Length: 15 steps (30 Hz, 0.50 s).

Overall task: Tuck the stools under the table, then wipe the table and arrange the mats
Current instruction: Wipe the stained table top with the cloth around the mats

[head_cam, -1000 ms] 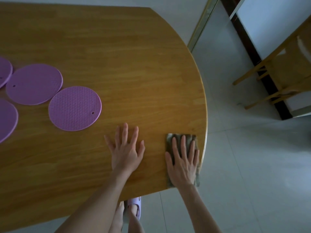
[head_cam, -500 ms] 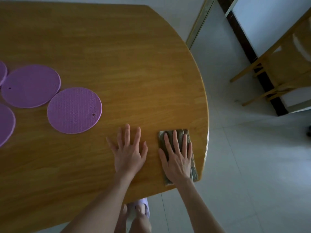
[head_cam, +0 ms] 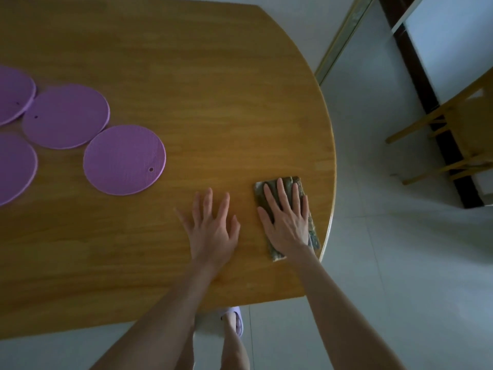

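Head view: right hand presses flat, fingers straight, on a green cloth near the table edge; left hand lies splayed just beside it. Purple mats lie farther left of both hands.

We find the rounded honey-brown wooden table bare across its far and right stretches; four round purple rubbery mats obstruct passage along its left side.

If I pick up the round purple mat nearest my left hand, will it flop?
The round purple textured mat looks thin and flat, so it probably bends and weighs little. Its rubbery-looking surface would likely grip the wooden table rather than slide.
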{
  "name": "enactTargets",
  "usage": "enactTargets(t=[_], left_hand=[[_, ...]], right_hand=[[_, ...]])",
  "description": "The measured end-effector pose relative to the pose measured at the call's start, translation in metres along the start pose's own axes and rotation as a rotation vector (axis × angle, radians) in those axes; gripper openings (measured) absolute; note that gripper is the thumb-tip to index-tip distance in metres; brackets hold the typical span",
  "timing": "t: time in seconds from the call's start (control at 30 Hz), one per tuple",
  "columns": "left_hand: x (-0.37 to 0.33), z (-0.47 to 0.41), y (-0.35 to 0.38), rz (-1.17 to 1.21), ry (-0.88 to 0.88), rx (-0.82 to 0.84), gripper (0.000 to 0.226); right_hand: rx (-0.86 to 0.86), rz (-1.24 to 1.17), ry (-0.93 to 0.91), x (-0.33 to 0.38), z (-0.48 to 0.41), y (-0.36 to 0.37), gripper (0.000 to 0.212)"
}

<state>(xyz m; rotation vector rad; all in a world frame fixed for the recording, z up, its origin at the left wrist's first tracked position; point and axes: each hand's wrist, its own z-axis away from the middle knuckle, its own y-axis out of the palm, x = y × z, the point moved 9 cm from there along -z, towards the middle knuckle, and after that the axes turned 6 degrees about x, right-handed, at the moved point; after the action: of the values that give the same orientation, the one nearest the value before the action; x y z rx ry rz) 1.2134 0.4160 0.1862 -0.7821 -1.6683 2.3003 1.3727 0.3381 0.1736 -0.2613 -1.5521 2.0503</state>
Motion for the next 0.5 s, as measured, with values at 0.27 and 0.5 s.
enactTargets(t=[0.27,0.5], left_hand=[[-0.019,-0.018,0.014,-0.044,-0.018,-0.019,0.059],[-0.017,-0.021,0.021,-0.122,-0.070,0.049,0.063]], right_hand=[[-0.036,-0.017,0.107,-0.040,-0.003,-0.010,0.065],[0.023,0.024,-0.058,-0.025,-0.059,-0.024,0.066]])
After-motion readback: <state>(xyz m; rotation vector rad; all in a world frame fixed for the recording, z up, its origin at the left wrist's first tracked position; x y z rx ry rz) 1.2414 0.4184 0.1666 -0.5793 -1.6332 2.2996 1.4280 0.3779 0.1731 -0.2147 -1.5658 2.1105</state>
